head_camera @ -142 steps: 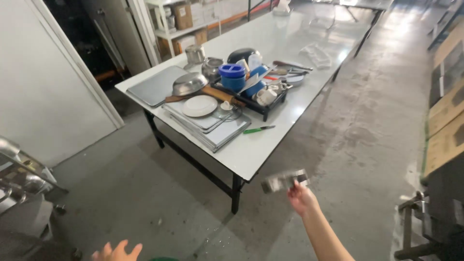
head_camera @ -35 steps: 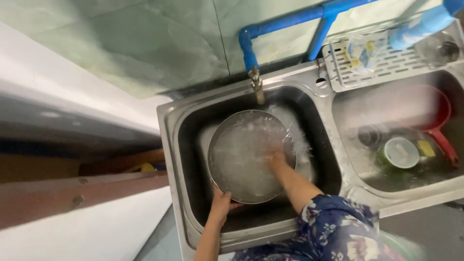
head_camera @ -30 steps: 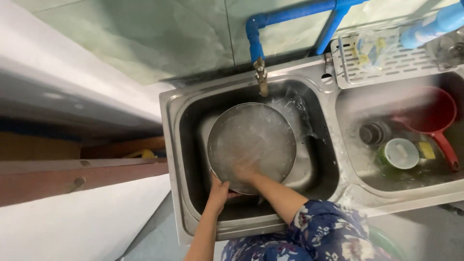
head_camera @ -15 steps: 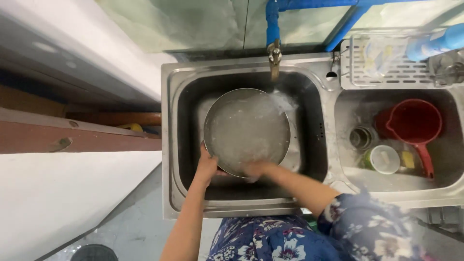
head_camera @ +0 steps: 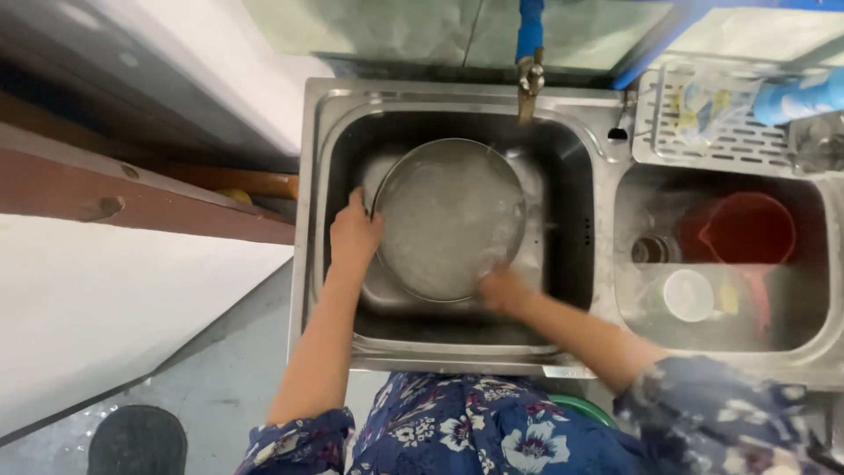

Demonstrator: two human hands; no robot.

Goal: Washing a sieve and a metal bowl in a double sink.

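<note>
Since half a sec ago our right hand (head_camera: 503,290) slid from the pan's 6 o'clock rim to approx 5 o'clock, blurred; can't tell whether its fingers are closed or spread. Left hand (head_camera: 354,239) is clamped on the rim at 9 o'clock. We see the round metal pan (head_camera: 450,218) in the left sink basin (head_camera: 571,176), wet, cloudy w/ suds, under the tap (head_camera: 529,77). Red pot (head_camera: 747,230) sits at 3 o'clock.

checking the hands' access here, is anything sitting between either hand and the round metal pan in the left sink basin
Nothing visible does. The left hand already grips the left rim of the round metal pan, and the right hand, motion-blurred, is at its lower right edge. The brass tap hangs above the pan's far rim, clear of both hands.
</note>
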